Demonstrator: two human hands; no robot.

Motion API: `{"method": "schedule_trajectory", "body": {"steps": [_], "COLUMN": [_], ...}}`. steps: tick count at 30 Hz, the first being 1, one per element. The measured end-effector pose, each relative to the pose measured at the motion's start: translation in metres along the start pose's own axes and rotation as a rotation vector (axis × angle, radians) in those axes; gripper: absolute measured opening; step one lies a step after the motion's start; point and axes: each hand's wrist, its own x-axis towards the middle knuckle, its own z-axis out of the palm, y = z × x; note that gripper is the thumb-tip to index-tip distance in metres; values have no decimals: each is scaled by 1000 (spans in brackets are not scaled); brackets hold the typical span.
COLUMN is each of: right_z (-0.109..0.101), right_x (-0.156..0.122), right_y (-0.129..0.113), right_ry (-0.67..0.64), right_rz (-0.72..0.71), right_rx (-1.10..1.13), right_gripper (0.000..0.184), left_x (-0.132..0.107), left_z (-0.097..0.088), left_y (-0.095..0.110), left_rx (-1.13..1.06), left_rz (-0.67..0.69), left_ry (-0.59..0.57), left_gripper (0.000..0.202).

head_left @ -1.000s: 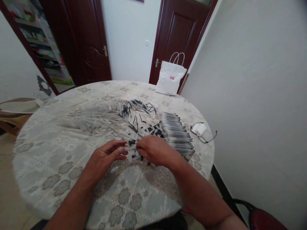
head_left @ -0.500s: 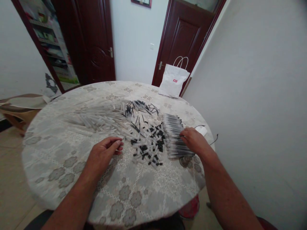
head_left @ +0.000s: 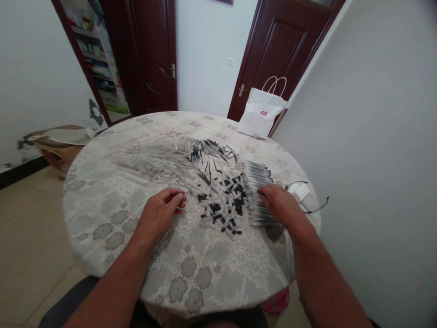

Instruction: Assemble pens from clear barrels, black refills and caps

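My left hand (head_left: 165, 207) is over the table beside the loose parts, thumb against curled fingers. Whatever may be between those fingertips is too small to make out. My right hand (head_left: 278, 200) reaches over a neat row of pens (head_left: 254, 175), its fingers pinched on one pen near the dark ends. Between my hands lies a heap of short clear caps with black ends (head_left: 221, 209). Beyond my left hand spreads a pile of translucent white pen barrels (head_left: 153, 161). Thin dark refills (head_left: 211, 148) are scattered behind the caps.
The round table has a patterned tablecloth (head_left: 191, 278). A white paper bag (head_left: 261, 111) stands at its back right. A small white box (head_left: 300, 191) and a pair of dark-rimmed glasses (head_left: 316, 210) lie near the right edge. A chair (head_left: 63, 141) is at the left.
The view has swung a little to the left, so the table appears shifted right. Both hands keep nearly the same places over the table, and the white box shows more.
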Motion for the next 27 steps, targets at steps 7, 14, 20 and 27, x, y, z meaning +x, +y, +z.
{"method": "schedule_trajectory", "body": {"steps": [7, 14, 20, 27], "right_z": [-10, 10, 20, 37], "right_x": [29, 65, 72, 74], "right_y": [-77, -114, -137, -152], "right_ry": [-36, -87, -51, -62], "right_rz": [-245, -179, -262, -208], "right_rx": [94, 9, 46, 2], "right_gripper": [24, 27, 27, 25], "left_x": [3, 3, 3, 3], "left_z": [-2, -6, -6, -3], "left_y": [-5, -9, -10, -13], "left_rx": [28, 51, 24, 13], "left_rz": [18, 33, 25, 37], "left_ry": [34, 43, 57, 67], "left_gripper": [29, 29, 26, 22]}}
